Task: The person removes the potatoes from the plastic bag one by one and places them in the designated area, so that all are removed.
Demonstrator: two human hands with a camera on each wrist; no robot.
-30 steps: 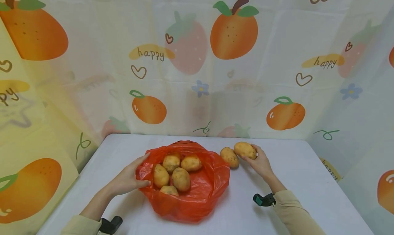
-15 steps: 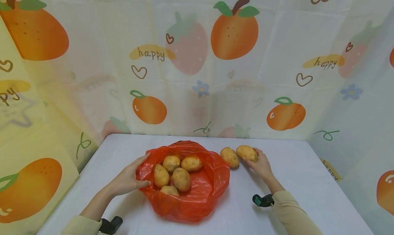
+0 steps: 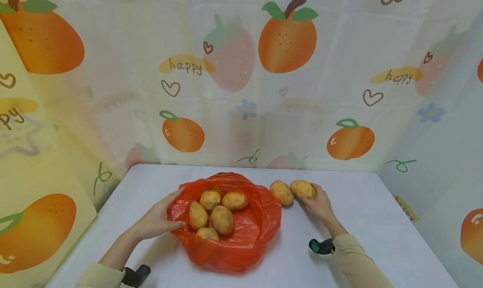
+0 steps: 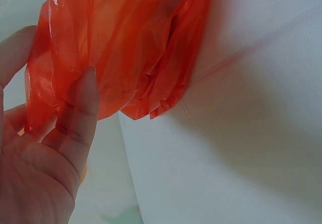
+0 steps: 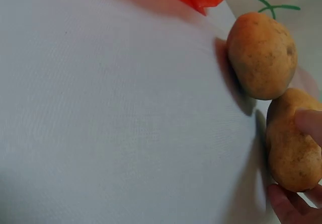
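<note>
A red plastic bag (image 3: 245, 252) stands with its mouth spread wide, several potatoes (image 3: 222, 220) lying inside it. My left hand (image 3: 155, 221) holds the bag's left rim, thumb and fingers on either side of the thin plastic, as the left wrist view shows at the bag's edge (image 4: 75, 43). To the right of the bag, my right hand (image 3: 320, 203) grips a potato (image 3: 303, 189) from its right side. Beside that potato, a second one (image 3: 281, 193) sits on the table between it and the bag; the two sit end to end in the right wrist view.
The white table (image 3: 370, 233) reaches back to a curtain (image 3: 226, 107) printed with oranges, strawberries and the word happy. Dark wrist cameras (image 3: 321, 246) sit at both sleeve cuffs. Table surface lies right of the right hand.
My right hand has moved the gripped potato slightly down and to the right, bringing it lower beside the other potato. The left hand and the bag have stayed where they were.
</note>
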